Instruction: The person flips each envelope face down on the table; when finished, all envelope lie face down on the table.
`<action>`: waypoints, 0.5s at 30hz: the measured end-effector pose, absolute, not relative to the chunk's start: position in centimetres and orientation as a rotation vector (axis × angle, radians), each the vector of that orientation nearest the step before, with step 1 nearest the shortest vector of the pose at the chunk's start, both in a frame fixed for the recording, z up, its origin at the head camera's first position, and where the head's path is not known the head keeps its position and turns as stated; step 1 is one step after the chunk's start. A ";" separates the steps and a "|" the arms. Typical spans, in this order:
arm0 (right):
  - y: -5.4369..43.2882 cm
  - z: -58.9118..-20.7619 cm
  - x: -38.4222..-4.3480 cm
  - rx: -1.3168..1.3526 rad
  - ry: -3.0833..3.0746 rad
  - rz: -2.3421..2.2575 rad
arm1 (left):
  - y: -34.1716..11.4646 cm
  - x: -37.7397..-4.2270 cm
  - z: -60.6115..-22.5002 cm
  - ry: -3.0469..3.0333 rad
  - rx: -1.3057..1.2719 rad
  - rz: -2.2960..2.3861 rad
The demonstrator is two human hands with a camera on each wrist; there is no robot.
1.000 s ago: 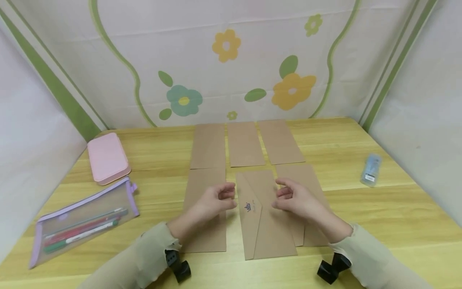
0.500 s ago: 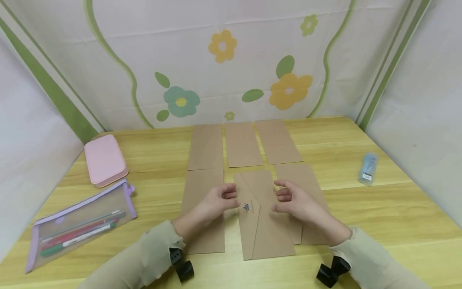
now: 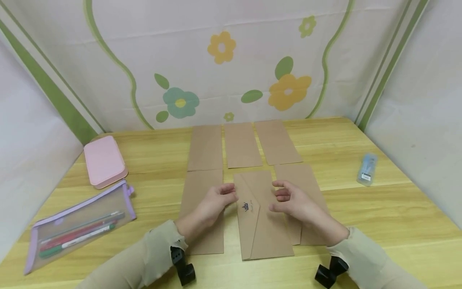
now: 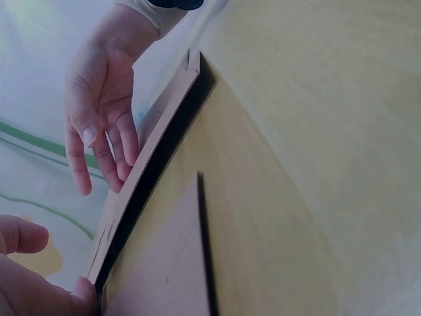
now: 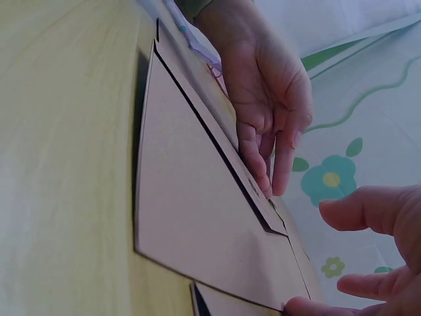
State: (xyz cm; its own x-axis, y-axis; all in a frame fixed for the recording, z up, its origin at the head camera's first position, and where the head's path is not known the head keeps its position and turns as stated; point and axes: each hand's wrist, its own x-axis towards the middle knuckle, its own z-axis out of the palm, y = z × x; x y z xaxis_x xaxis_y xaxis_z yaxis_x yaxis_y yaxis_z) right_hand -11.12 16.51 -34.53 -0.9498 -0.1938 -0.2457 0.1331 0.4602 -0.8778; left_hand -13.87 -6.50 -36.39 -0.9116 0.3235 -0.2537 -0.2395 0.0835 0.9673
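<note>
Lying flat on the tabletop (image 3: 379, 216), squarely between both hands: to the right of the left hand (image 3: 213, 204) and to the left of the right hand (image 3: 296, 202), look for the printed envelope (image 3: 274, 237), flap and crown mark facing up. Running lengthwise away from the body, leaning slightly leftward at the far end, with a long edge offered to each side. Nearly even in nearness: at the left edge by the left fingertips, just over the right edge by the right ones; hard to tell from the head view whether actually touching. Loose and relaxed in both grips, clasping nothing that shows. For room, best judged toward the body, over bare wood; on the left, only a narrow strip before the left front brown sheet (image 3: 198, 180). Tighter on the right, apparently overlapping with the right front brown sheet (image 3: 304, 174). Beyond the far short edge, just a thin gap before the row of far brown sheets (image 3: 243, 144). Set well apart from the mesh pouch (image 3: 83, 224) and pink case (image 3: 104, 160) at the left, and from the clear plastic case (image 3: 367, 170) at the right
</note>
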 end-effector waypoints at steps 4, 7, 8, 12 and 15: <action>16.4 -34.5 -11.1 -0.042 2.370 -1.513 | -6.6 -13.8 -36.4 1.944 0.087 1.920; 16.4 -34.5 -11.2 -0.039 2.355 -1.531 | -6.6 -13.7 -36.3 1.940 0.095 1.963; 16.3 -34.6 -11.2 -0.045 2.352 -1.537 | -6.6 -13.7 -36.3 1.943 0.094 1.977; 16.1 -34.8 -11.5 -0.023 2.334 -1.565 | -6.6 -13.9 -36.3 1.956 0.082 2.031; 15.7 -34.7 -11.5 -0.020 2.318 -1.588 | -6.7 -13.9 -36.4 1.954 0.076 2.073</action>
State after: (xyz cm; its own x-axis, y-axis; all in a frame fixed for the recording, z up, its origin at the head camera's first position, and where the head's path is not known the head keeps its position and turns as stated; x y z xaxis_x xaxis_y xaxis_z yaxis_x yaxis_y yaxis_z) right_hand -11.53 15.68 -34.74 -0.9454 -0.1954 -0.2610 0.1730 0.3782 -0.9094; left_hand -13.92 -6.68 -36.35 -0.9565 0.2449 -0.1588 -0.1730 -0.0373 0.9842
